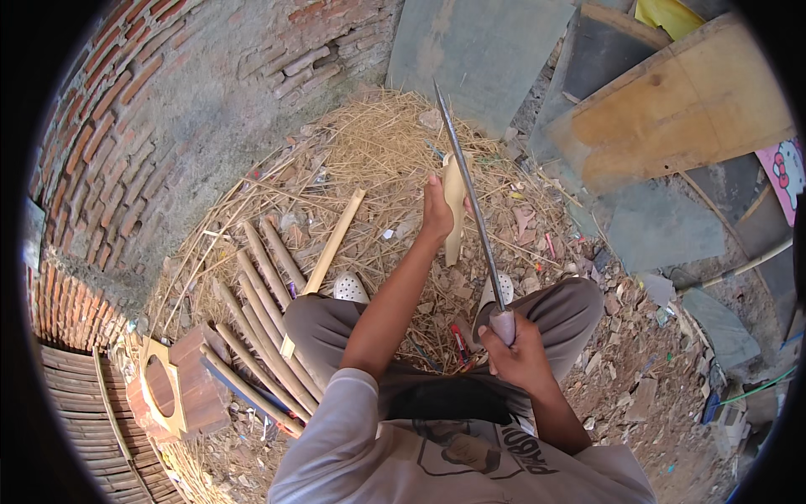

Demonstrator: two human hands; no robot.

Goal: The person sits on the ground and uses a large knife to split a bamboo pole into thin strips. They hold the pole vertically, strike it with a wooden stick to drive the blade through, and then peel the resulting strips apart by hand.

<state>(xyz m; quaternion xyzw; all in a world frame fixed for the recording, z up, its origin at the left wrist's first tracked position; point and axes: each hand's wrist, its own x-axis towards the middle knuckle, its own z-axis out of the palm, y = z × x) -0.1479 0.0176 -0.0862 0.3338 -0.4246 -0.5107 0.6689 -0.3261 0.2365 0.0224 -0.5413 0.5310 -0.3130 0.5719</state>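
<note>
My left hand (pixel 436 212) grips a pale, carved piece of wood (pixel 453 197), holding it upright with the thumb along its side. Its exact kind is not clear. In my right hand (pixel 522 353) is a long knife (pixel 466 168), with the fingers wrapped round its light wooden handle (pixel 502 322). The narrow dark blade points up and away from me, seen almost edge-on. It passes just right of the wood; whether the two touch, I cannot tell. Pale shavings and straw (pixel 378 139) cover the ground beyond my hands.
Several bamboo lengths (pixel 269 323) lie by my left knee, beside a brown board (pixel 193 382). A brick wall (pixel 117 143) rises at left. Grey sheets (pixel 474 55) and a tan panel (pixel 672 101) lie at far right. White perforated clogs (pixel 350 287) are on my feet.
</note>
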